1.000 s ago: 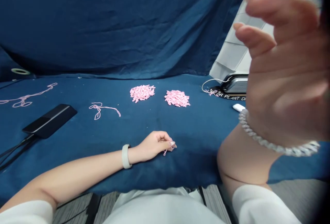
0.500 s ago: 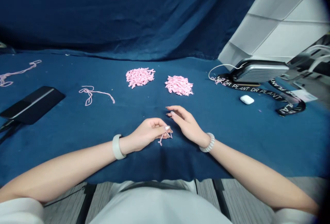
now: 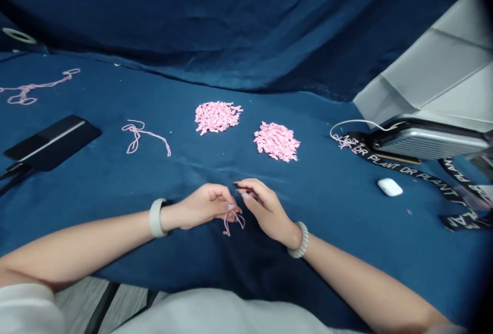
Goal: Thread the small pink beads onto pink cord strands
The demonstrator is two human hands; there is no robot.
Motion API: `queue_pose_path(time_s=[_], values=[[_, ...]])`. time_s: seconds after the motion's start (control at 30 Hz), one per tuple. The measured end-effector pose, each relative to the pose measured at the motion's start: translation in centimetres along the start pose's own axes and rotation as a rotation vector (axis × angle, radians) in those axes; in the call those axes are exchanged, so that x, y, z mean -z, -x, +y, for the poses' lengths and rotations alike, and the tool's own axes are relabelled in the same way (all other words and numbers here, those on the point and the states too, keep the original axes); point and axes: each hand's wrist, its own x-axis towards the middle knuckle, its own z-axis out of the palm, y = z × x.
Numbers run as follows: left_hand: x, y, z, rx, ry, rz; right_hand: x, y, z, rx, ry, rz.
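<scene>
My left hand [image 3: 206,207] rests on the blue cloth [image 3: 246,267], pinching a short piece of pink yarn [image 3: 231,219] whose ends hang below the fingertips. My right hand [image 3: 267,208] is beside it, its curved fingertips almost touching the left fingers, and I see nothing held in it. Two heaps of cut pink yarn pieces [image 3: 217,117] [image 3: 276,141] lie ahead of my hands, apart from each other. A loose pink yarn length [image 3: 140,136] lies to the left of them.
A black phone-like slab with cables [image 3: 52,141] lies at left, and more pink yarn [image 3: 34,86] lies beyond it. At right are a silver case [image 3: 427,140], a white cable [image 3: 354,126], a black printed lanyard [image 3: 408,172] and a white earbud case [image 3: 390,187].
My right hand has come down from high at the right and now sits next to my left hand. My left hand still pinches the yarn, and the view has shifted.
</scene>
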Motion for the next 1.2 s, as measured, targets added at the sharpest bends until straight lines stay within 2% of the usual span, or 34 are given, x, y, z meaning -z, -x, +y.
queue_pose_path(time_s=[0.07, 0.13, 0.23, 0.3, 0.4, 0.5, 0.57, 0.67, 0.77, 0.83, 0.93, 1.03, 1.1, 1.2], values=[[0.0, 0.1, -0.2, -0.069, -0.092, 0.053, 0.2, -0.2, 0.2, -0.054, -0.049, 0.007], [-0.2, 0.4, -0.2, -0.134, -0.239, 0.059, 0.3, 0.0, 0.3, -0.061, -0.065, 0.000], [-0.9, 1.1, 0.8, -0.239, -0.562, -0.076, 0.4, 0.3, 0.0, -0.043, -0.016, -0.021], [-1.5, 1.4, 2.1, -0.386, -0.856, -0.195, 0.3, 0.1, -0.3, -0.069, 0.020, -0.032], [-2.1, 1.1, 3.5, -0.697, -1.228, -0.349, 0.1, -0.8, -0.7, -0.217, -0.029, 0.025], [-1.9, 0.3, 3.6, -0.900, -1.338, -0.429, -0.1, -1.8, -0.5, -0.389, -0.253, 0.142], [-1.4, -0.2, 3.1, -0.896, -1.242, -0.419, 0.1, -2.1, -0.1, -0.451, -0.443, 0.192], [-0.9, -1.0, 2.5, -0.680, -1.004, -0.371, 0.5, -1.6, 0.4, -0.407, -0.652, 0.250], [-0.9, -1.8, 1.9, -0.443, -0.817, -0.288, 0.7, -0.7, 0.6, -0.319, -0.731, 0.323], [-1.0, -2.1, 1.4, -0.379, -0.752, -0.259, 0.6, -0.2, 0.5, -0.299, -0.712, 0.356], [-1.1, -1.8, 0.8, -0.363, -0.743, -0.243, -0.1, 0.2, 0.1, -0.312, -0.607, 0.385], [-1.2, -0.6, 0.5, -0.422, -0.813, -0.177, -0.7, 0.6, 0.0, -0.290, -0.431, 0.449], [-1.3, 0.2, 0.2, -0.484, -0.899, -0.153, -0.8, 0.9, 0.1, -0.291, -0.373, 0.439], [-1.7, 1.2, -0.3, -0.581, -1.028, -0.202, -0.4, 1.3, 0.2, -0.331, -0.404, 0.381]])
